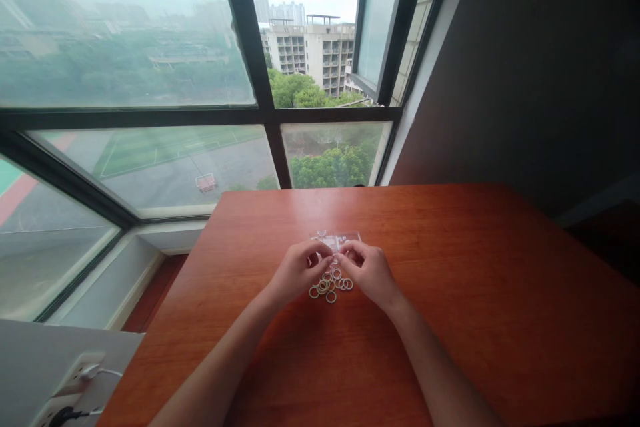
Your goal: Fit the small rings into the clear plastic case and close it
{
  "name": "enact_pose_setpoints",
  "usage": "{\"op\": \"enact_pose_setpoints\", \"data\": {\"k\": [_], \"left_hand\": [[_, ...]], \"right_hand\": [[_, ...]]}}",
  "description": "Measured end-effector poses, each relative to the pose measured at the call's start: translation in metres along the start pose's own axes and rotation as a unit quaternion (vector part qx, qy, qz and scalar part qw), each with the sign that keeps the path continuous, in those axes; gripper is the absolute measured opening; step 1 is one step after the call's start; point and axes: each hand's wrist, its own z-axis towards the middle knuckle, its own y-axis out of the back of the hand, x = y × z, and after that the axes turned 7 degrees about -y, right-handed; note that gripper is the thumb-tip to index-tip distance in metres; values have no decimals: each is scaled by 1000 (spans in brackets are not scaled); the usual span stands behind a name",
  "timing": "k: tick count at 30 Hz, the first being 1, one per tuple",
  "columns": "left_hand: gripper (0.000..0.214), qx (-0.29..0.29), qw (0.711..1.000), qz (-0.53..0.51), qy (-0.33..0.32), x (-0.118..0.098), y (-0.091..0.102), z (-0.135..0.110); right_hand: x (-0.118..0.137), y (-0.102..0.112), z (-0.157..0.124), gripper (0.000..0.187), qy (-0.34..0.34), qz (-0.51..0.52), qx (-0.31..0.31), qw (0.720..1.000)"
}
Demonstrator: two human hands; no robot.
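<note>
My left hand [303, 268] and my right hand [369, 271] meet fingertip to fingertip over the middle of the table. Thumb and index finger of each are pinched together; whatever lies between them is too small to make out. Several thin pale rings [331, 296], possibly small hair ties, lie in a loose, partly overlapping cluster just below the fingers. Behind the hands sits a clear plastic case or packet [345, 237], partly hidden by the fingers.
The reddish-brown wooden table [475, 307] reaches to a dark-framed window [273, 117] at the back, with one pane swung outward. A dark wall [525, 80] rises on the right. Wall sockets [83, 373] with plugged-in cables are at lower left.
</note>
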Motion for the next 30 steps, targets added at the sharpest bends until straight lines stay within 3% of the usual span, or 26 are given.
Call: {"op": "enact_pose_setpoints", "data": {"k": [5, 9, 16, 30], "left_hand": [[15, -25, 1000, -3, 15, 7, 3, 0], [14, -69, 996, 55, 16, 16, 7, 1], [13, -114, 979, 168, 6, 38, 10, 1], [17, -109, 976, 187, 2, 39, 13, 1]], "right_hand": [[-2, 2, 1, 17, -16, -39, 7, 999], [-8, 3, 3, 16, -24, -123, 19, 992], [-5, 5, -1, 13, -44, -298, 93, 949], [-5, -3, -3, 11, -67, -323, 110, 938]]}}
